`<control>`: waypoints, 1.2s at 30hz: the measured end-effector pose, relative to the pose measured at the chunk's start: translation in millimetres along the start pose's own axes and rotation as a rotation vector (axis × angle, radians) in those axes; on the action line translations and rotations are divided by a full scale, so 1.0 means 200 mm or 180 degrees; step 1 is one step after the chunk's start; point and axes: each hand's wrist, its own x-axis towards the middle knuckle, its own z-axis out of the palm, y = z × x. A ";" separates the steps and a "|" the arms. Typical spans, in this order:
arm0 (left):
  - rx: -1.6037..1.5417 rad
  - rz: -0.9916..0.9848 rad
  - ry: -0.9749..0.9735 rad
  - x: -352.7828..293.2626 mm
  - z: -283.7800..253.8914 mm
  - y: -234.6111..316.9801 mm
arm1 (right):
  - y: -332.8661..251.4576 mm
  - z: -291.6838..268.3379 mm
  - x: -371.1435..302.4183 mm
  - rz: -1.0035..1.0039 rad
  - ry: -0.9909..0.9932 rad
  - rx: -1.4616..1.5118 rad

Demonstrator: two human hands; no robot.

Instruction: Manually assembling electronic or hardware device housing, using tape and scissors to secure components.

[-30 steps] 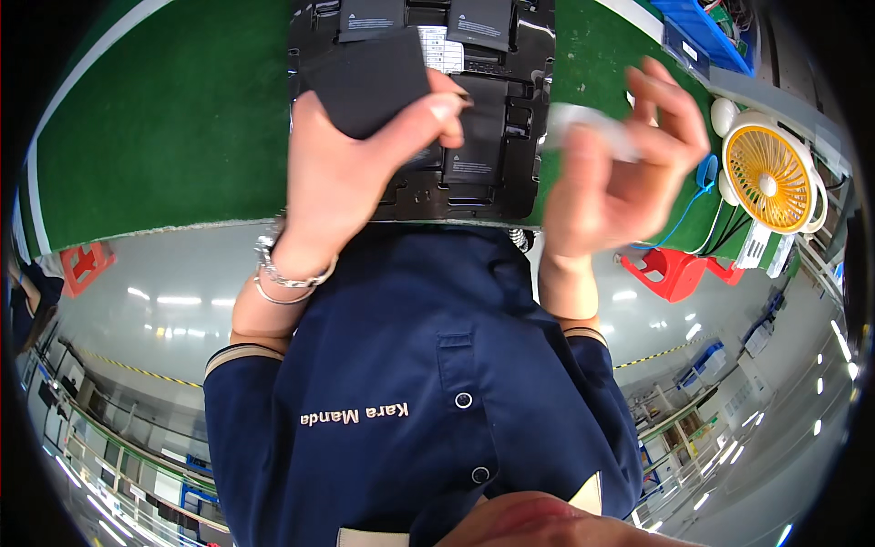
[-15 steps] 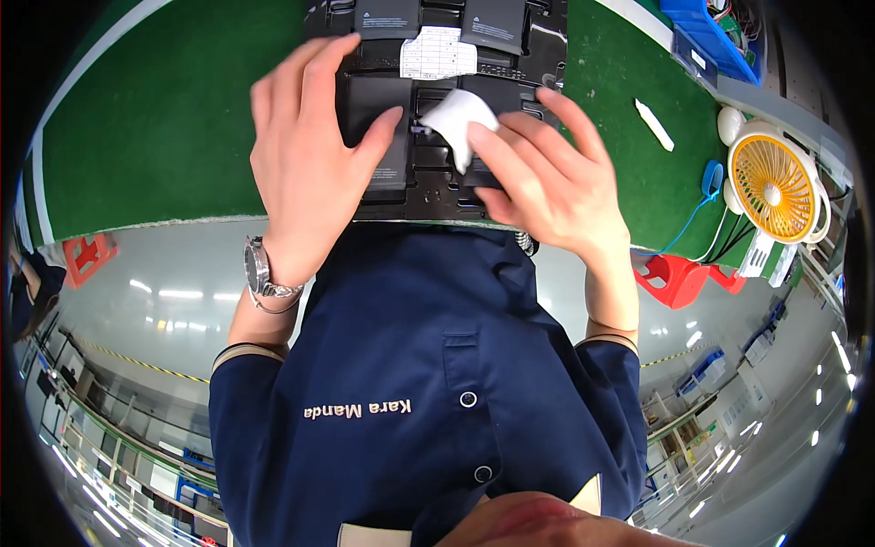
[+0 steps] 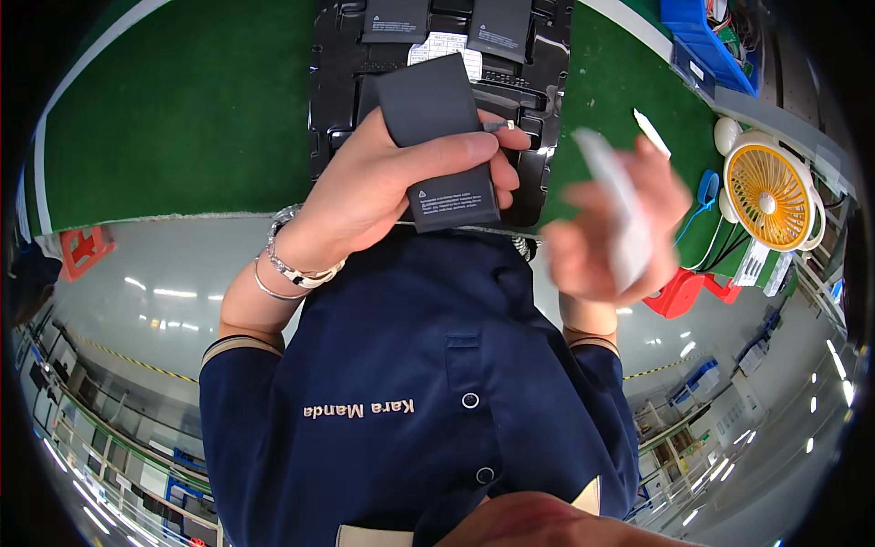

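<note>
A flat dark battery pack (image 3: 428,96) is gripped in my left hand (image 3: 365,182), thumb across its face and fingers behind it. A short connector lead (image 3: 499,126) sticks out at its right side. The pack is held over the near part of a black moulded tray (image 3: 333,91). To the right, my right hand (image 3: 592,242) is smeared by motion, with a white cloth or wipe (image 3: 620,205) in it. Two more dark battery packs (image 3: 396,20) lie in the far part of the tray, beside a printed paper slip (image 3: 448,46).
Green matting (image 3: 182,118) covers the table. On the right stand a white fan with a yellow grille (image 3: 767,196), a white marker-like tube (image 3: 651,132), a blue strap (image 3: 708,187) and a blue bin of parts (image 3: 715,41). A red stool (image 3: 676,294) is below the table edge.
My left hand has lifted a battery pack out of the tray and now holds it up. My right hand has moved right with the white cloth, away from the tray.
</note>
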 end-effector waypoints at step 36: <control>0.1918 0.1285 0.0547 0.00 0.10 0.02 | 0.01 0.12 0.06 0.1468 0.0192 0.1151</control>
